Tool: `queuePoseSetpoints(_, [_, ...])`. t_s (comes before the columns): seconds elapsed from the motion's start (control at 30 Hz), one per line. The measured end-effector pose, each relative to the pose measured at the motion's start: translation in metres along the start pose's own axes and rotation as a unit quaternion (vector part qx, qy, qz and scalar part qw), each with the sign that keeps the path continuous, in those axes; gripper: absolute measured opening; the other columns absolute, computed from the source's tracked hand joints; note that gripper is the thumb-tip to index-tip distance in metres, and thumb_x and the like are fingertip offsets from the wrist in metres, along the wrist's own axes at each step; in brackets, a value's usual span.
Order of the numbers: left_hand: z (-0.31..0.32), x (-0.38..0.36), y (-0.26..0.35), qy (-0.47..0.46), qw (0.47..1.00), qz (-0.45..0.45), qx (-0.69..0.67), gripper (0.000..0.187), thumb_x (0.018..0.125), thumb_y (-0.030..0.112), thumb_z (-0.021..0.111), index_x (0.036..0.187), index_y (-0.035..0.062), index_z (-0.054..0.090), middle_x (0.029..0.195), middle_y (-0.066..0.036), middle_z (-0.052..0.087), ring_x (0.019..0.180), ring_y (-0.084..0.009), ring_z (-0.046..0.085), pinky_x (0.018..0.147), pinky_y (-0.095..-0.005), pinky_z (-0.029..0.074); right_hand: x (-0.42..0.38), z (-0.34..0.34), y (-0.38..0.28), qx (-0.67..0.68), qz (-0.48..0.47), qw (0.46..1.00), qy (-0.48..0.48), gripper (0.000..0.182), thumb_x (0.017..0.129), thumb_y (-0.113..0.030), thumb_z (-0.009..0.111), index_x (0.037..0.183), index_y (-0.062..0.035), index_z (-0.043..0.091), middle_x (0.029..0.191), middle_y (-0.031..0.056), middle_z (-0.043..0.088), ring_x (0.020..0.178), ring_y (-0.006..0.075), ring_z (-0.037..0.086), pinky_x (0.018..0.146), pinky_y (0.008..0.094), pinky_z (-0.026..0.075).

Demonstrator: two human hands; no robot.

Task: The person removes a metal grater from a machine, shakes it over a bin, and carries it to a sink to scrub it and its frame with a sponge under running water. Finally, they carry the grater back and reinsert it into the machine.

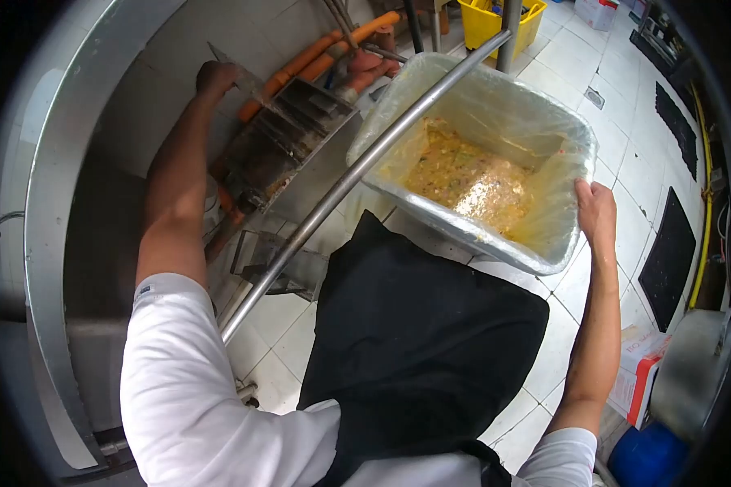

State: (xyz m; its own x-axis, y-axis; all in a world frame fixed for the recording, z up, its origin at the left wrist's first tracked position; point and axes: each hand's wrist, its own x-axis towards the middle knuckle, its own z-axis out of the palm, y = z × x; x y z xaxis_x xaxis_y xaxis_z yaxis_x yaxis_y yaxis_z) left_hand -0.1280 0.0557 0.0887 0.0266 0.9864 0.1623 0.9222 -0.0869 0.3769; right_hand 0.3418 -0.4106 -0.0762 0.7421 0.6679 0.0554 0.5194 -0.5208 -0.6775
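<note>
On the left, my left hand (217,79) is closed around a thin, flat, greyish piece with a pointed end, whose exact kind I cannot make out. It is over an open metal box (321,166) with upright plates inside and dirty residue on them. My right hand (596,213) grips the right rim of a large tub (463,215) lined with a clear plastic bag. Inside the tub lies a yellow-brown, lumpy, wet mass (475,178) with a shiny surface.
A metal bar (365,162) crosses diagonally in front of the tub. Orange pipes (321,58) run along the wall behind the metal box. A yellow bucket (528,28) stands beyond the tub, and black mats (668,256) lie on the white tiles at right.
</note>
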Motion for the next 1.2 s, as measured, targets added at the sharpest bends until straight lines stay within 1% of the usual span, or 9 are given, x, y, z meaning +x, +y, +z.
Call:
queuePoseSetpoints(0.2, [0.035, 0.012, -0.044, 0.050, 0.972, 0.150, 0.174, 0.035, 0.087, 0.029, 0.054, 0.091, -0.0051, 0.063, 0.091, -0.025, 0.066, 0.084, -0.0408, 0.065, 0.075, -0.0469, 0.050, 0.001, 0.000, 0.002, -0.007, 0.024, 1.000, -0.006, 0.049, 0.086, -0.037, 0.052, 0.076, 0.0094, 0.062, 0.068, 0.0267, 0.060, 0.064, 0.0345, 0.061, 0.066, 0.0427, 0.046])
queuePoseSetpoints(0.3, [0.048, -0.026, -0.063, 0.055, 0.968, 0.164, 0.179, 0.030, 0.090, 0.025, 0.049, 0.103, -0.0002, 0.060, 0.099, -0.025, 0.064, 0.093, -0.0434, 0.061, 0.080, -0.0485, 0.048, 0.000, -0.001, 0.001, -0.016, 0.013, 1.000, -0.004, 0.049, 0.087, -0.038, 0.052, 0.077, 0.0095, 0.061, 0.069, 0.0270, 0.060, 0.065, 0.0348, 0.061, 0.067, 0.0427, 0.046])
queuePoseSetpoints(0.5, [0.038, -0.042, -0.091, 0.018, 0.976, 0.140, 0.167, 0.032, 0.087, 0.021, 0.050, 0.113, 0.0030, 0.056, 0.103, -0.022, 0.064, 0.097, -0.0427, 0.060, 0.082, -0.0496, 0.048, 0.000, 0.000, 0.000, -0.025, 0.004, 1.000, -0.005, 0.050, 0.088, -0.038, 0.051, 0.078, 0.0097, 0.061, 0.069, 0.0274, 0.060, 0.065, 0.0351, 0.060, 0.067, 0.0426, 0.046])
queuePoseSetpoints(0.6, [0.035, -0.026, -0.106, 0.038, 0.954, 0.198, 0.221, 0.033, 0.086, 0.021, 0.052, 0.113, 0.0039, 0.059, 0.105, -0.023, 0.064, 0.098, -0.0413, 0.061, 0.084, -0.0485, 0.048, -0.001, 0.001, 0.001, -0.030, -0.001, 1.000, -0.003, 0.050, 0.088, -0.038, 0.051, 0.078, 0.0096, 0.061, 0.069, 0.0269, 0.059, 0.065, 0.0340, 0.060, 0.067, 0.0424, 0.046])
queuePoseSetpoints(0.7, [0.023, -0.004, -0.100, -0.097, 0.946, 0.186, 0.246, 0.034, 0.086, 0.024, 0.054, 0.110, 0.0003, 0.061, 0.105, -0.024, 0.064, 0.100, -0.0407, 0.061, 0.086, -0.0474, 0.048, -0.001, 0.000, -0.001, -0.026, 0.002, 1.000, -0.005, 0.050, 0.089, -0.038, 0.051, 0.077, 0.0095, 0.061, 0.068, 0.0261, 0.059, 0.064, 0.0328, 0.060, 0.067, 0.0419, 0.046])
queuePoseSetpoints(0.8, [0.044, 0.030, -0.118, -0.120, 0.949, 0.173, 0.237, 0.036, 0.087, 0.026, 0.056, 0.107, -0.0036, 0.062, 0.105, -0.025, 0.064, 0.101, -0.0401, 0.061, 0.087, -0.0462, 0.049, 0.002, 0.004, 0.004, -0.016, 0.005, 1.000, -0.007, 0.050, 0.089, -0.038, 0.051, 0.077, 0.0096, 0.061, 0.067, 0.0255, 0.059, 0.063, 0.0319, 0.059, 0.067, 0.0414, 0.046])
queuePoseSetpoints(1.0, [0.053, 0.006, -0.091, -0.024, 0.926, 0.214, 0.309, 0.044, 0.090, 0.037, 0.057, 0.105, -0.0039, 0.063, 0.103, -0.025, 0.064, 0.095, -0.0377, 0.063, 0.081, -0.0458, 0.049, 0.002, 0.003, 0.002, -0.011, 0.014, 1.000, 0.003, 0.049, 0.089, -0.037, 0.052, 0.077, 0.0096, 0.061, 0.066, 0.0251, 0.059, 0.062, 0.0305, 0.058, 0.066, 0.0412, 0.046])
queuePoseSetpoints(1.1, [0.014, -0.014, -0.055, -0.062, 0.954, 0.175, 0.234, 0.044, 0.090, 0.038, 0.058, 0.100, -0.0042, 0.064, 0.100, -0.025, 0.064, 0.090, -0.0359, 0.064, 0.078, -0.0453, 0.049, 0.000, 0.001, 0.001, -0.011, 0.017, 1.000, -0.001, 0.049, 0.088, -0.037, 0.053, 0.077, 0.0097, 0.061, 0.066, 0.0249, 0.059, 0.062, 0.0299, 0.058, 0.066, 0.0410, 0.046])
queuePoseSetpoints(1.2, [-0.005, 0.028, -0.075, -0.053, 0.909, 0.293, 0.293, 0.040, 0.090, 0.034, 0.059, 0.097, -0.0051, 0.064, 0.098, -0.024, 0.065, 0.088, -0.0347, 0.065, 0.077, -0.0448, 0.049, 0.000, 0.002, -0.001, -0.004, 0.021, 1.000, -0.003, 0.049, 0.088, -0.038, 0.053, 0.077, 0.0098, 0.061, 0.066, 0.0244, 0.059, 0.062, 0.0292, 0.058, 0.066, 0.0408, 0.046])
